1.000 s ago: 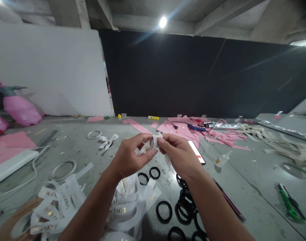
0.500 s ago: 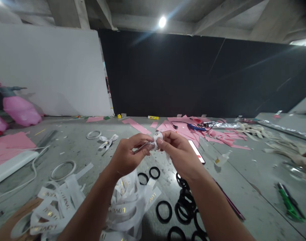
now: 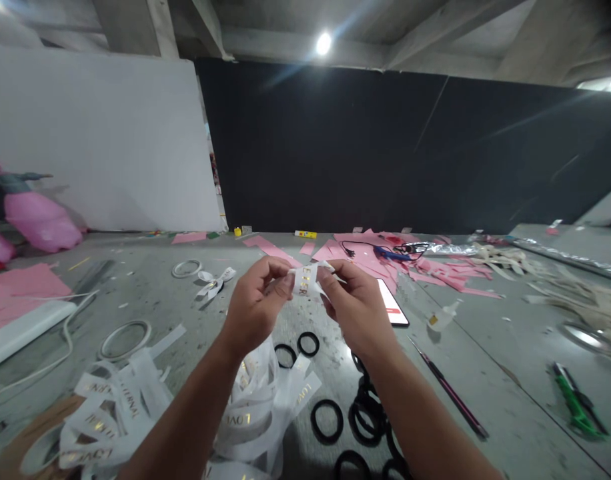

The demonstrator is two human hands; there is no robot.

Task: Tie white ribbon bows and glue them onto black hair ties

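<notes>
A short stretch of white ribbon (image 3: 306,281) with gold letters is held up between both hands above the table. My left hand (image 3: 263,300) pinches its left end between thumb and fingers. At the right end, the thumb and fingers of my right hand (image 3: 358,300) are closed on the same ribbon. Below the hands lies a heap of white lettered ribbon (image 3: 250,413), partly hidden by my left forearm. Several black rings (image 3: 327,421) rest on the table around my right forearm, some covered by it. A white ribbon bow (image 3: 215,283) lies beyond my left hand.
Left are white rings (image 3: 126,339), a white power strip (image 3: 28,327) and pink spray bottles (image 3: 43,217). Pink scraps (image 3: 365,250) lie at the back. Right are a phone (image 3: 394,303), a small bottle (image 3: 443,316), a thin pointed tool (image 3: 450,390) and a green-handled cutter (image 3: 579,403).
The ribbon, bunched into a loop before, is now spread wider with its lettering facing me. My right forearm has shifted left, uncovering more of the thin pointed tool.
</notes>
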